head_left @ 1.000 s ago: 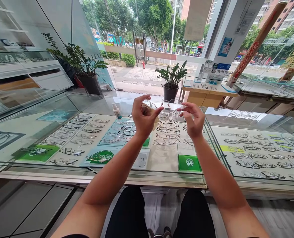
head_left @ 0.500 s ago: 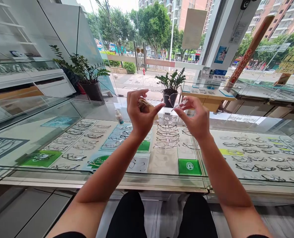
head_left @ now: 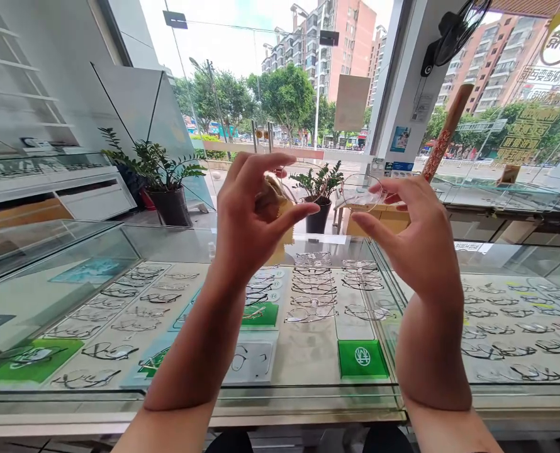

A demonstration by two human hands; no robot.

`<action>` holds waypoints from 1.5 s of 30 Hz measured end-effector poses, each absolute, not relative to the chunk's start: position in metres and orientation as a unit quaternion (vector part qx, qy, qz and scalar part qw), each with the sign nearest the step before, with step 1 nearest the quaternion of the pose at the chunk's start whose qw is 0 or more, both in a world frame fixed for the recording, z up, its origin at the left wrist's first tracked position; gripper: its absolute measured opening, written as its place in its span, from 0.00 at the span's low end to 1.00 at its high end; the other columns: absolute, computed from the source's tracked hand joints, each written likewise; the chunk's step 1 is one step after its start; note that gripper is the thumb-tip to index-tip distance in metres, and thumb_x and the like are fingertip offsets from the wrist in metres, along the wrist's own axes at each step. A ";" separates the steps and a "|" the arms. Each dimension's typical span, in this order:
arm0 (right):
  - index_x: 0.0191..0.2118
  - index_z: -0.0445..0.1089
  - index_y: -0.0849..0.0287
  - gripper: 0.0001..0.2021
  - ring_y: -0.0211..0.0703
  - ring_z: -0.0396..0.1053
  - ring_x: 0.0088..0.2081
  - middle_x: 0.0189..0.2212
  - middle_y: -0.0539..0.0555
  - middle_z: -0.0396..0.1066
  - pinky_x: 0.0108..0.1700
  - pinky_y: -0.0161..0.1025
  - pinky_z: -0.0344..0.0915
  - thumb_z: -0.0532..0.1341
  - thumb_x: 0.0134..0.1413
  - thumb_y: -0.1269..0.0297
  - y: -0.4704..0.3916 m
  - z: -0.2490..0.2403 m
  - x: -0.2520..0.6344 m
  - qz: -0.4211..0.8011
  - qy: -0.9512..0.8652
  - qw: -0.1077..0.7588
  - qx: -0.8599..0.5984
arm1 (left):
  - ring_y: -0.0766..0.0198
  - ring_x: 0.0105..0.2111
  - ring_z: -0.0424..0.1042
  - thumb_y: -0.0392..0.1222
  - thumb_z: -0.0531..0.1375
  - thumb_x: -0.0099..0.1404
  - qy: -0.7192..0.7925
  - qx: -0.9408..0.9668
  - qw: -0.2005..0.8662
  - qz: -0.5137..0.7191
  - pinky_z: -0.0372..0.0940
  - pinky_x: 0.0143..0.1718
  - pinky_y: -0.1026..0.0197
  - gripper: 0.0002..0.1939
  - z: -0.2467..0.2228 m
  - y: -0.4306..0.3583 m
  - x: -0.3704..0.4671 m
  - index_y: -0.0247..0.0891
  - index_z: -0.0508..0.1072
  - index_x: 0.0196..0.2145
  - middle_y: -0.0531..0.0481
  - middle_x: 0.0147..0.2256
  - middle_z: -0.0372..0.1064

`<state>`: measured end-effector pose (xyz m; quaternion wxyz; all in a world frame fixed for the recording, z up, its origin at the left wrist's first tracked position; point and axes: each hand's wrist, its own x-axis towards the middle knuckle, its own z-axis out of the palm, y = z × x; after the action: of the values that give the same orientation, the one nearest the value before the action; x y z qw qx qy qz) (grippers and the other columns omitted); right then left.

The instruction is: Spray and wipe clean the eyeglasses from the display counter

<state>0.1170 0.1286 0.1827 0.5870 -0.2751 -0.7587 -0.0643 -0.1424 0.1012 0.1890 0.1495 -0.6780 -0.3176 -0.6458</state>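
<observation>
A pair of thin-rimmed round eyeglasses (head_left: pixel 362 194) is raised above the glass counter, lenses toward the window. At one side, my left hand (head_left: pixel 252 211) grips the frame, index finger above and thumb below the lens. A yellowish cloth (head_left: pixel 287 234) is tucked in that same hand, partly hidden by its fingers. My right hand (head_left: pixel 414 226) holds the other side near the hinge with its fingertips; its thumb is apart from the rim. The temples are hard to make out.
Beneath my hands is a glass display case (head_left: pixel 308 365) with rows of eyeglasses and a green box (head_left: pixel 364 358). A small bottle (head_left: pixel 211 250) stands behind my left forearm. Potted plants (head_left: pixel 171 198) stand beyond the counter, before the window.
Both hands have come closer to the camera and spread farther apart with the eyeglasses, whose round lenses now face me more plainly. The view has tilted upward.
</observation>
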 end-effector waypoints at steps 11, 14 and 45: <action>0.66 0.67 0.40 0.27 0.56 0.76 0.56 0.56 0.54 0.75 0.67 0.64 0.71 0.71 0.66 0.50 0.146 0.185 0.120 0.062 -0.788 0.582 -0.189 | 0.55 0.41 0.77 0.69 0.73 0.64 -0.324 -0.700 0.157 -0.616 0.72 0.35 0.54 0.31 0.185 0.100 -0.148 0.53 0.78 0.57 0.48 0.44 0.75; 0.65 0.69 0.39 0.24 0.57 0.76 0.55 0.53 0.54 0.76 0.68 0.65 0.70 0.70 0.67 0.52 0.143 0.186 0.119 0.064 -0.791 0.578 -0.191 | 0.55 0.42 0.77 0.68 0.73 0.65 -0.329 -0.699 0.151 -0.616 0.73 0.37 0.53 0.29 0.185 0.100 -0.148 0.53 0.79 0.57 0.48 0.44 0.74; 0.56 0.74 0.48 0.18 0.54 0.77 0.60 0.54 0.54 0.79 0.70 0.58 0.70 0.72 0.64 0.54 0.145 0.186 0.118 0.106 -0.776 0.581 -0.222 | 0.53 0.45 0.78 0.73 0.74 0.60 -0.383 -0.677 0.094 -0.621 0.70 0.30 0.53 0.30 0.187 0.101 -0.148 0.53 0.81 0.51 0.48 0.45 0.79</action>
<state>0.1178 0.1447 0.1863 0.5808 -0.2224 -0.7759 0.1059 -0.1481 0.1010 0.1867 0.0936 -0.6773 -0.3829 -0.6212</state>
